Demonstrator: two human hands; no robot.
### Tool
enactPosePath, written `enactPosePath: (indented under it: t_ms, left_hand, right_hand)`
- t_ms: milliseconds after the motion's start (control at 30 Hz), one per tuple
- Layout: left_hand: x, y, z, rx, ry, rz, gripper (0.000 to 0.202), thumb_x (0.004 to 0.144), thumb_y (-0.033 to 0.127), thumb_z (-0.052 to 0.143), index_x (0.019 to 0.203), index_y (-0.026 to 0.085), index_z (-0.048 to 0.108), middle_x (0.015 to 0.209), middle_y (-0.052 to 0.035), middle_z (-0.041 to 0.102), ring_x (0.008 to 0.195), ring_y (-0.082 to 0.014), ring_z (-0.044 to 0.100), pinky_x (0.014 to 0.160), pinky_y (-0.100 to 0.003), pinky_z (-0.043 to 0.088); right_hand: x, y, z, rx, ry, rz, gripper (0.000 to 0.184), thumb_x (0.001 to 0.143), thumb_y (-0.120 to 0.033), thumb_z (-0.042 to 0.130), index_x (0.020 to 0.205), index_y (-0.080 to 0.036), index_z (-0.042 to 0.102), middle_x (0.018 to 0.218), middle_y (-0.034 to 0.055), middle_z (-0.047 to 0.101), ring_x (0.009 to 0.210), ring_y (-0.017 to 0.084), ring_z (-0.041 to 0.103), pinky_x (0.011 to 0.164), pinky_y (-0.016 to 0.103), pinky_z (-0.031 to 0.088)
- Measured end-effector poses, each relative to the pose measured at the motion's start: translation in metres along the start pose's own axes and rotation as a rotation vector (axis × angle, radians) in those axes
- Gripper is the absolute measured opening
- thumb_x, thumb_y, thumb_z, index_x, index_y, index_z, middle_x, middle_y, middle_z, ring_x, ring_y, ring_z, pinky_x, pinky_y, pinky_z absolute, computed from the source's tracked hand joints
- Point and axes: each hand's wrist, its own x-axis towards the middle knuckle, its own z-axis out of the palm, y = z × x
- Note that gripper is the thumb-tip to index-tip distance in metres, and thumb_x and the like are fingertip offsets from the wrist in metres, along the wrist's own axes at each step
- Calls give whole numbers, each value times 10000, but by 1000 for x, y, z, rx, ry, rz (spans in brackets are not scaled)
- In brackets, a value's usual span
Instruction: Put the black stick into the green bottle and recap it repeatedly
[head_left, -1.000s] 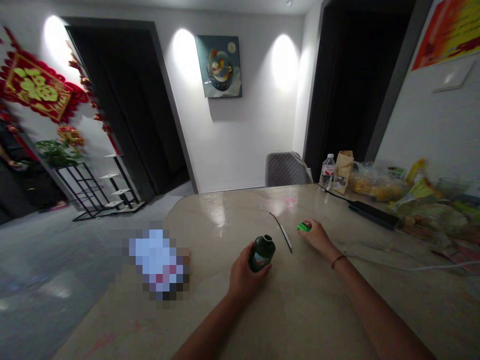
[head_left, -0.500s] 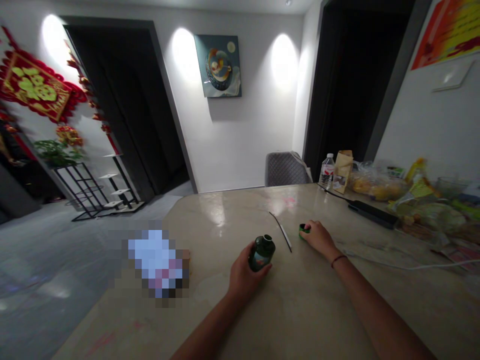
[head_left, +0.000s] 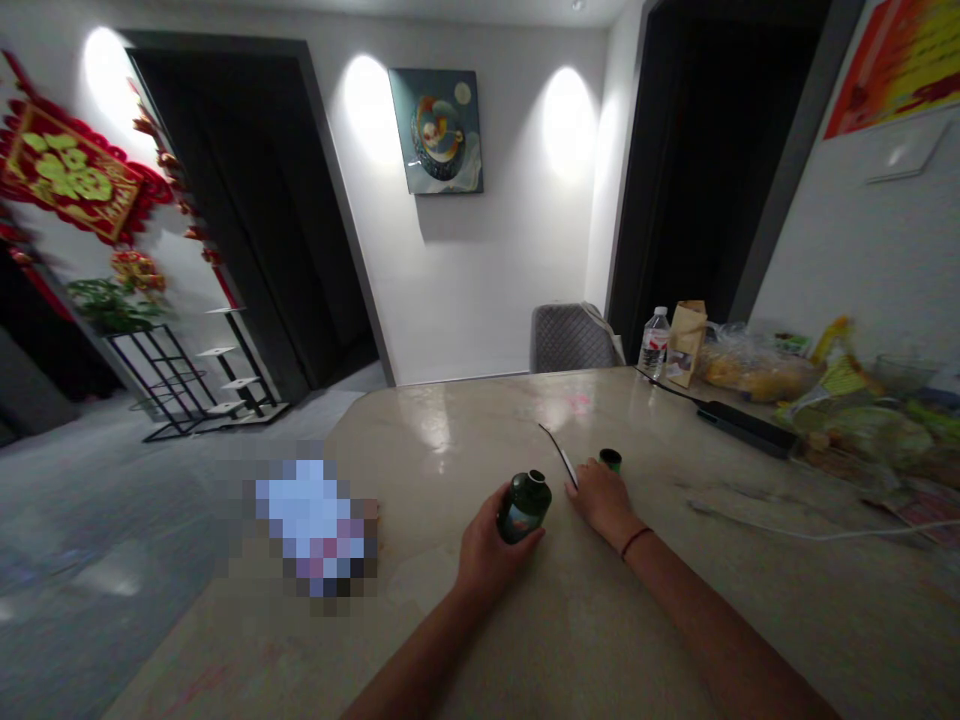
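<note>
My left hand is wrapped round a dark green bottle with a label on its side. The bottle stands on the table, and its narrow mouth is uncovered. My right hand has its fingers closed at the near end of a thin black-and-white stick, which lies on the table. My fingers hide that end, so its exact grip is hard to see. Just beyond the right knuckles rests a green cap, dark inside, apart from the bottle.
A blurred-out bluish object lies at the table's left edge. Along the right side are a water bottle, a paper bag, a black power strip, a white cable and plastic bags of food. A grey chair stands behind.
My right hand has let go of the green cap, leaving it on the table, and has moved left and nearer to the thin stick. The left hand and bottle stay put.
</note>
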Motion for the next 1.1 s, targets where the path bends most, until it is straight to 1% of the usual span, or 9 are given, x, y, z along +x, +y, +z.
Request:
enactPosePath:
  t_ms: [100,267,333,433,500,600,733,867,1100]
  left_hand:
    - [0,1,0,-10,-6,-1,663,598,317,694,1207,209,455,1135,-65,597,1001,-203,567,888,-351,440]
    - [0,5,-2,-19,-11,-11,642,588,303,702,1181,202,479,1119,-61,606,979,-198,575,881,-339,445]
    - [0,6,-2,-17,-12,-11,636,584,293,704,1175,211,484,1117,-54,606,977,-198,575,882,-341,444]
    - [-1,7,-2,0,-16,-10,625,587,287,700,1171,221,485,1115,-45,603,972,-196,574,879,-340,444]
    - [-1,6,-2,10,-16,-15,624,587,292,700,1169,222,486,1115,-46,602,968,-199,574,874,-344,447]
    - [0,5,-1,10,-9,-14,634,582,302,704,1173,228,485,1107,-46,606,956,-201,579,865,-350,451]
    - [0,2,-1,9,-11,6,630,586,309,701,1173,232,486,1102,-42,608,952,-199,581,863,-350,452]
    - [0,2,-1,12,-18,4,628,593,313,697,1175,223,478,1117,-47,601,965,-199,577,873,-347,448]
    - [0,4,-1,8,-13,11,612,595,278,688,1168,227,479,1114,-41,604,974,-193,576,876,-340,450]
  right_hand:
    - [-2,1,2,-43,-67,47,228,808,-234,459,837,-105,646,950,164,611,865,237,588,678,299,413]
    - [-2,11,-13,6,-89,108,161,764,-205,509,816,-125,639,912,149,636,839,238,609,617,282,405]
    - [-1,12,-21,64,-65,143,133,739,-222,535,777,-141,634,869,128,649,804,228,614,587,266,389]
    - [3,11,-38,161,52,170,118,724,-250,530,738,-173,619,791,82,659,719,194,609,538,246,357]
    - [6,10,-53,270,152,167,138,727,-301,527,697,-190,603,715,53,652,646,172,592,513,241,346]
    - [7,8,-76,578,280,68,237,728,-409,527,651,-189,575,647,37,628,567,144,556,520,239,382]
    - [2,1,-96,937,303,-76,313,729,-471,517,675,-167,567,644,36,607,581,139,543,543,240,425]
    - [-2,-8,-96,1013,242,-114,281,722,-438,537,683,-162,574,644,30,608,589,133,544,549,236,429]
    - [-4,-21,-77,878,120,-170,230,733,-379,540,669,-170,611,643,20,625,592,130,554,575,242,429]
